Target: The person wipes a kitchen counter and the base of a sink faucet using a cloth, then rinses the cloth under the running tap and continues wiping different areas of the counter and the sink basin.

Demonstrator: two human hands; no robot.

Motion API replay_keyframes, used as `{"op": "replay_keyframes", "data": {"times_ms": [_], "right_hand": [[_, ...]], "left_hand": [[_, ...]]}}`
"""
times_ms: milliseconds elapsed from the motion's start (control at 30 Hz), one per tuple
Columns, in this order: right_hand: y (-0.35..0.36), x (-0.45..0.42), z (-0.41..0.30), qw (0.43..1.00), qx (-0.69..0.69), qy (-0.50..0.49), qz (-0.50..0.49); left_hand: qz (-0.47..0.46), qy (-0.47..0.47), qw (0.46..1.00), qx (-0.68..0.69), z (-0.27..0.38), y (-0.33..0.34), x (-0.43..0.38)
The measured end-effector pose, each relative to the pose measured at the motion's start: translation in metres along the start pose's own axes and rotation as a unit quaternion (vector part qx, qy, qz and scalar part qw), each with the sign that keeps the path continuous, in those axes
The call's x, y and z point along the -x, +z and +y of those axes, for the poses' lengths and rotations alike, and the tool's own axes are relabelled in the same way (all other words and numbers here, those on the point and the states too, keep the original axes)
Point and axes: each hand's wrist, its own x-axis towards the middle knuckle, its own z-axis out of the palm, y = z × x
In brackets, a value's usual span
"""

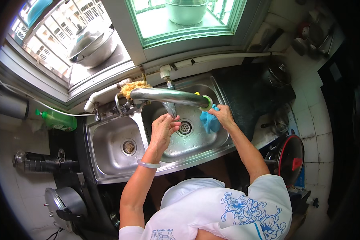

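Observation:
My left hand [163, 130], wet and with a pale bangle on the wrist, is over the right sink bowl [183, 150]. Its thumb and fingertips meet the lower tip of a grey tapered piece [169, 109], which lines up with the wall tap [167, 78]; the curved spout hides the join. A crumpled blue cloth [210, 121] hangs from my right hand [223, 117], close beneath the end of the metal faucet spout [171, 96]. Water drops dot the bowl around its drain strainer [185, 127].
Left of the working bowl is a second sink bowl [114, 147]. A yellow mesh scrubber [135, 88] sits by the faucet base. Farther left are a green soap bottle [60, 120] and a pressure cooker [66, 207]. A red-rimmed lid [291, 160] stands near my right elbow.

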Motion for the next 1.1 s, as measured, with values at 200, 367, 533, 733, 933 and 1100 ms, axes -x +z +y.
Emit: {"op": "replay_keyframes", "data": {"times_ms": [200,367,533,733,933,1100], "right_hand": [[-0.016,-0.012,-0.028,0.998,0.046,-0.036,-0.013],[-0.018,-0.017,-0.041,0.999,0.027,-0.011,-0.029],[-0.008,-0.029,-0.017,0.999,0.014,-0.021,-0.021],[-0.003,-0.028,-0.016,0.994,-0.034,0.010,-0.103],[0.000,-0.017,-0.023,0.995,-0.072,0.030,-0.062],[0.003,-0.028,-0.004,0.998,-0.064,-0.017,-0.007]], "left_hand": [[0.001,0.030,1.000,-0.004,0.017,0.008,0.005],[-0.023,0.036,0.999,-0.020,0.027,0.004,0.009],[-0.018,0.036,0.999,-0.017,0.009,-0.015,0.018],[0.040,-0.022,0.999,-0.012,-0.038,-0.047,0.038],[0.080,-0.030,0.996,0.040,-0.068,-0.072,0.067],[0.102,-0.017,0.994,0.044,-0.084,-0.082,0.096]]}}
